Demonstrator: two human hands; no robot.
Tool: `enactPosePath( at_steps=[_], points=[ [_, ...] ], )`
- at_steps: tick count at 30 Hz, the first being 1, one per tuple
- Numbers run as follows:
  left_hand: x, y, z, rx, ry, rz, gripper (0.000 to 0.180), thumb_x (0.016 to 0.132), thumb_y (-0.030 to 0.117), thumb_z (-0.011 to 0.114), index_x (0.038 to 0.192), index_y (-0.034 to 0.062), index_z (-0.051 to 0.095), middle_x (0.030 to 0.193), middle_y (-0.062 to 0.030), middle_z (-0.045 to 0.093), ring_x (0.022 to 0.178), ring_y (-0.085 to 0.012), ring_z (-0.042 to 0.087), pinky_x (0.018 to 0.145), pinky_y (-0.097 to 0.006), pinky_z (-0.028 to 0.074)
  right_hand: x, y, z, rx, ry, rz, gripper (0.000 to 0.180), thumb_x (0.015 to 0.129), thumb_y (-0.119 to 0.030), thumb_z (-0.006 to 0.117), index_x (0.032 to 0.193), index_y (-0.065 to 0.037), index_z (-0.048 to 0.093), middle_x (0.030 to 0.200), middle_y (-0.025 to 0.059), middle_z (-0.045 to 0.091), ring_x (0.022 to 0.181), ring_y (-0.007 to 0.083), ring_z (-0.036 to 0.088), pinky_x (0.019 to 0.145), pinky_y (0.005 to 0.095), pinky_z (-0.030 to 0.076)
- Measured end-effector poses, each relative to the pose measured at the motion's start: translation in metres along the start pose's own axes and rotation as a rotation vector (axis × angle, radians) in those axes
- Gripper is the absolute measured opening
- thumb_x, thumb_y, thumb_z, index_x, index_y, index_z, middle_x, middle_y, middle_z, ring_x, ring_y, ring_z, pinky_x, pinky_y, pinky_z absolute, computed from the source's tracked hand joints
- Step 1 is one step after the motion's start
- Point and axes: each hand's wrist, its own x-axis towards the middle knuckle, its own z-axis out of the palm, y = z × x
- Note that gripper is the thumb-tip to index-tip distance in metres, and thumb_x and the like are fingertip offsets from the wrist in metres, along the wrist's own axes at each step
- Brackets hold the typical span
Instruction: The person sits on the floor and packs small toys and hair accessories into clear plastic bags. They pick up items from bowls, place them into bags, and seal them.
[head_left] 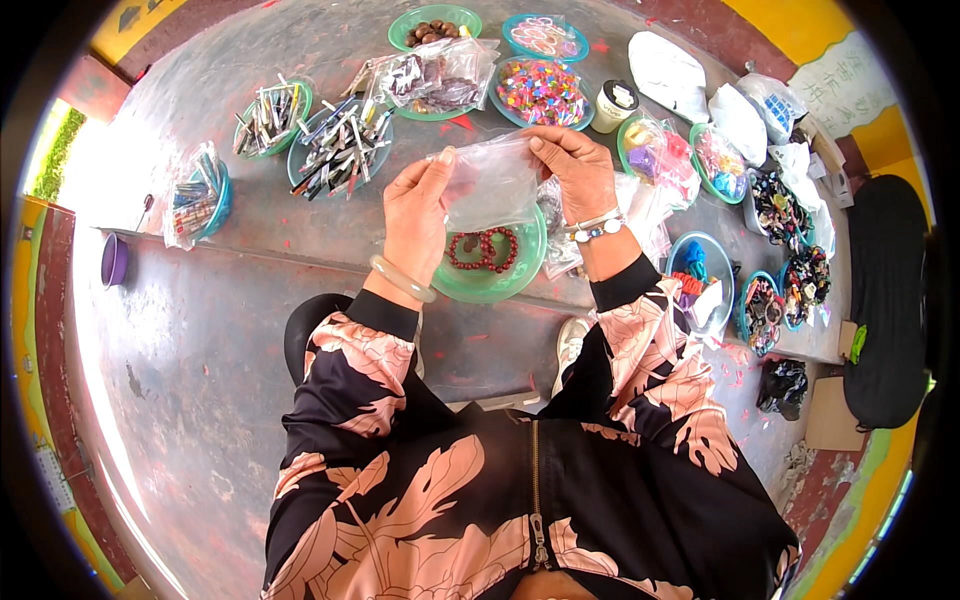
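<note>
Between my two hands a clear plastic bag (492,185) is stretched out by its upper corners. My left hand (415,205) pinches one corner between thumb and fingers, and a pale bangle circles that wrist. On the other corner, my right hand (577,175) has its thumb and fingers closed; beaded bracelets sit on its wrist. Just below the bag stands a green plastic bowl (485,287), partly covered by it. Dark red bead bracelets (483,250) lie in that bowl. The bag looks flat, and I see nothing inside it.
Bowls of pens (342,150), colourful small pieces (542,92) and brown balls (437,32) stand beyond my hands. To the right are a bowl of coloured items (700,285), hair ties (763,312) and white bags (668,75). A lidded cup (614,105) stands near my right hand.
</note>
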Motion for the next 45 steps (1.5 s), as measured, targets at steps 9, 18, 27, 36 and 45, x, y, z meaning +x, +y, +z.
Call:
enactPosePath(
  at_steps=[9, 18, 27, 36, 45],
  points=[
    [-0.002, -0.001, -0.002, 0.755, -0.199, 0.264, 0.012, 0.082, 0.013, 0.061, 0.083, 0.0012, 0.064, 0.071, -0.0063, 0.062, 0.065, -0.012, 0.058, 0.06, -0.026, 0.046, -0.001, -0.022, -0.003, -0.703, -0.39, -0.342, 0.048, 0.068, -0.031, 0.071, 0.107, -0.007, 0.057, 0.104, 0.0109, 0.059, 0.102, 0.0251, 0.053, 0.08, 0.0318, 0.043],
    [-0.006, -0.009, 0.006, 0.831, -0.28, 0.128, 0.013, 0.077, 0.009, 0.065, 0.085, -0.0009, 0.063, 0.07, -0.0047, 0.061, 0.066, -0.0062, 0.054, 0.059, -0.024, 0.045, -0.013, -0.017, -0.006, -0.761, -0.328, -0.352, 0.01, 0.076, -0.013, 0.062, 0.084, -0.006, 0.064, 0.071, 0.01, 0.06, 0.064, 0.0235, 0.058, 0.059, 0.0302, 0.045],
    [0.002, -0.003, -0.019, 0.779, -0.395, -0.319, 0.019, 0.07, 0.012, 0.069, 0.082, -0.0025, 0.064, 0.067, -0.0059, 0.062, 0.058, -0.0113, 0.057, 0.056, -0.025, 0.046, -0.012, -0.047, -0.05, -0.411, -0.075, -0.167, 0.008, 0.079, -0.005, 0.063, 0.085, 0.001, 0.065, 0.071, -0.002, 0.059, 0.062, 0.0039, 0.05, 0.055, 0.0189, 0.041],
    [0.01, -0.008, -0.026, 1.211, -0.236, 0.366, 0.047, 0.069, 0.006, 0.068, 0.113, 0.0, 0.053, 0.109, -0.0112, 0.057, 0.09, -0.0163, 0.058, 0.067, -0.028, 0.05, -0.016, -0.033, -0.038, -0.788, -0.146, -0.439, 0.005, 0.074, -0.006, 0.063, 0.079, -0.005, 0.064, 0.068, 0.0068, 0.06, 0.059, 0.0168, 0.057, 0.054, 0.0278, 0.044],
    [-0.001, -0.008, 0.013, 0.603, -0.38, -0.203, 0.022, 0.081, 0.005, 0.06, 0.102, -0.0014, 0.06, 0.111, -0.0059, 0.055, 0.084, -0.0114, 0.058, 0.057, -0.024, 0.052, -0.031, -0.015, -0.01, -0.892, -0.324, -0.52, 0.008, 0.077, -0.015, 0.058, 0.078, -0.008, 0.062, 0.069, 0.0068, 0.058, 0.065, 0.0256, 0.057, 0.057, 0.0343, 0.045]
  ],
)
